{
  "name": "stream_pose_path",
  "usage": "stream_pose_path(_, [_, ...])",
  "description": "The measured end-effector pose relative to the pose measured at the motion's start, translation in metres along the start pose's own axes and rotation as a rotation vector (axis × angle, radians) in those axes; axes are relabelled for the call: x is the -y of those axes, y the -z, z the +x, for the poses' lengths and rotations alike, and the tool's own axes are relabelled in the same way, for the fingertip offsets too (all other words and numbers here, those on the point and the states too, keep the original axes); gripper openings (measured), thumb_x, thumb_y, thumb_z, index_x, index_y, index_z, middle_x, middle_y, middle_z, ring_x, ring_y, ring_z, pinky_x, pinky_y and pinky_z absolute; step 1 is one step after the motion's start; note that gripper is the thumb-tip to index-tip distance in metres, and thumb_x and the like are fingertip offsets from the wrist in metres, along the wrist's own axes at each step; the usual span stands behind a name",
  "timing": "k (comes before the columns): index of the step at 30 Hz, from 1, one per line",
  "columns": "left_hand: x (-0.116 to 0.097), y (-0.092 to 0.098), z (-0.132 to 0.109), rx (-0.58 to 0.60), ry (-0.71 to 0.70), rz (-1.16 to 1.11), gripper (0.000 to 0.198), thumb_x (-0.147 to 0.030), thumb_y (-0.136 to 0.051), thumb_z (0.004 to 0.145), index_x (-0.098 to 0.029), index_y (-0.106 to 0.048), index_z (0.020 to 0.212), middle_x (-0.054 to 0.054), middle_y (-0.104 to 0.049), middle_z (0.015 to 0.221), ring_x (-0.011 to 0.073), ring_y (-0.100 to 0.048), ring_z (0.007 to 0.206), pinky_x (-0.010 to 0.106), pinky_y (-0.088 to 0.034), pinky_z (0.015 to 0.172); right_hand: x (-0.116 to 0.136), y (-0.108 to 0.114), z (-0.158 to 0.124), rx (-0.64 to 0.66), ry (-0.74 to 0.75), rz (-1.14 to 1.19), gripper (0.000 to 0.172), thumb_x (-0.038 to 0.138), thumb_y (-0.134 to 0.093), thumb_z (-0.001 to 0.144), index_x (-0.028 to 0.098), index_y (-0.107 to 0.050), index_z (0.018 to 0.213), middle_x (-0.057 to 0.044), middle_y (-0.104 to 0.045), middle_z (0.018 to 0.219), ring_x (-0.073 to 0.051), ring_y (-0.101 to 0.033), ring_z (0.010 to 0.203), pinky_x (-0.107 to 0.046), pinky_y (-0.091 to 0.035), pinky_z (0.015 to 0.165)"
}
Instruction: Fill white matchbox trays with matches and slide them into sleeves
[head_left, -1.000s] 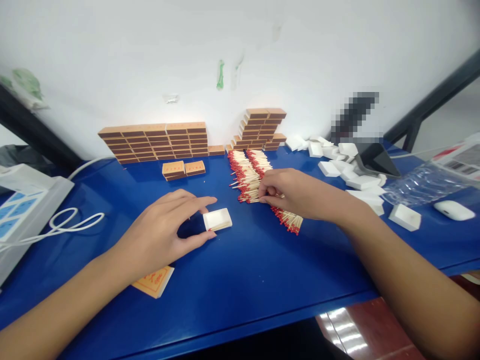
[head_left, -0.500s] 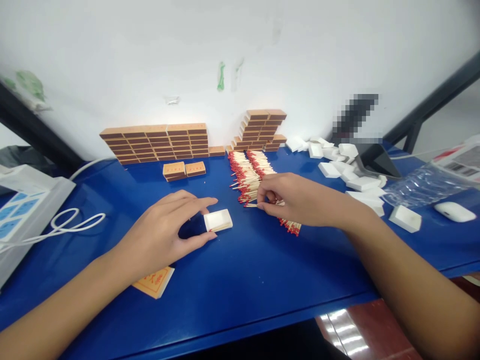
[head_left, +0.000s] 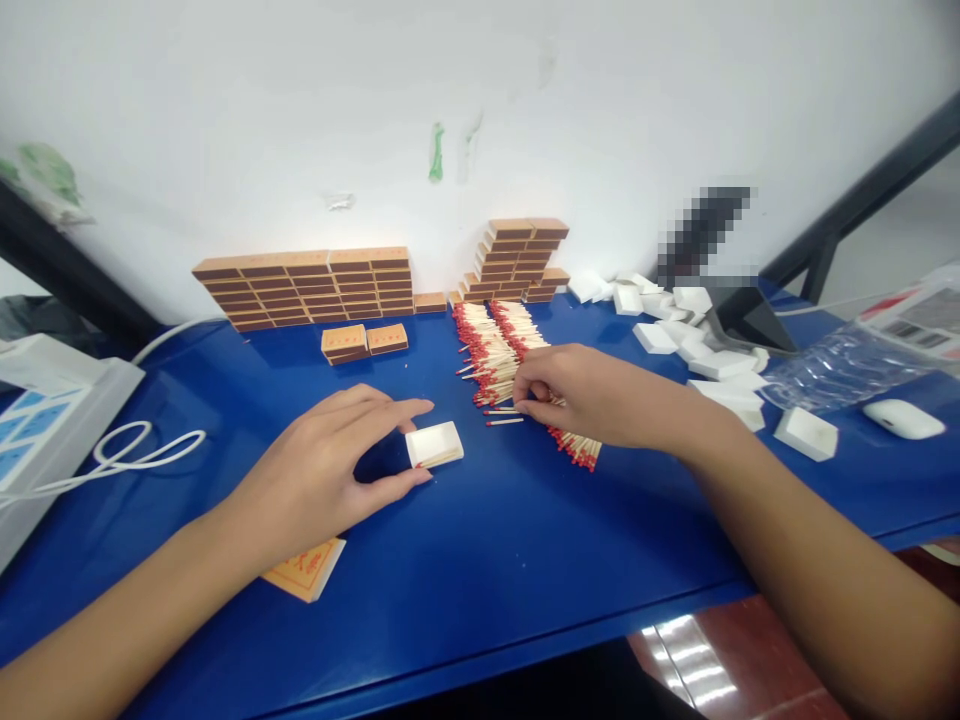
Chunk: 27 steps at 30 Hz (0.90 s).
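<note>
My left hand (head_left: pixel 330 450) is curved round the left end of a small white matchbox tray (head_left: pixel 435 443), thumb at its near corner and fingers at its far side. A little match wood shows along the tray's near inner edge. My right hand (head_left: pixel 574 395) is closed in a pinch at the near part of a long heap of red-headed matches (head_left: pixel 487 350). A match (head_left: pixel 501 411) reaches out from its fingertips, and another loose match (head_left: pixel 504 422) lies just below. An orange matchbox sleeve (head_left: pixel 306 570) lies partly under my left forearm.
Closed matchboxes form a wide stack (head_left: pixel 311 290) and a stepped stack (head_left: pixel 517 255) against the wall. Several white trays (head_left: pixel 724 365) are piled at right, near a clear plastic package (head_left: pixel 847 360) and a white earphone case (head_left: pixel 904 420). A power strip (head_left: pixel 67 420) with cable stands left.
A match now lies separate on the table below my right fingertips, where the sticks were together before. My left hand and the tray have hardly moved; the view has shifted slightly.
</note>
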<state>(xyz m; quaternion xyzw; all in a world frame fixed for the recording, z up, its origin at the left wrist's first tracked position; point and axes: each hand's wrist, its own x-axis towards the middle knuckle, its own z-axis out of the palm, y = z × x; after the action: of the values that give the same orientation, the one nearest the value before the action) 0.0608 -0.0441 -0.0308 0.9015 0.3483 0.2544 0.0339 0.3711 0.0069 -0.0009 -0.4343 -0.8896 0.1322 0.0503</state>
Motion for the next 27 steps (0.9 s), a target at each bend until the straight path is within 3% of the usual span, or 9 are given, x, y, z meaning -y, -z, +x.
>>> stream_pose_path(7, [-0.0009,0.0017,0.0022,0.006,-0.018,0.005,0.044,-0.038,-0.074,0.099,-0.024,-0.062,0.139,0.006,-0.076,0.111,0.0231,-0.071,0.104,0.041,-0.059,0.097,0.0011,-0.001,0.0,0.021,-0.005,-0.022,0.018,0.019,-0.056,0.096,0.021,-0.057,0.077,-0.003,-0.065,0.078,-0.017,-0.052,0.069,-0.031,-0.037,0.065])
stream_pose_path(27, [-0.0003,0.0008,0.0009,-0.003,-0.015,-0.005,0.045,-0.038,-0.074,0.098,-0.024,-0.063,0.139,0.005,-0.075,0.11,0.0227,-0.07,0.103,0.039,-0.059,0.094,0.0049,0.0008,-0.0012,0.042,-0.04,0.0,0.015,0.016,-0.057,0.096,0.021,-0.064,0.084,-0.005,-0.07,0.086,-0.019,-0.058,0.075,-0.031,-0.038,0.067])
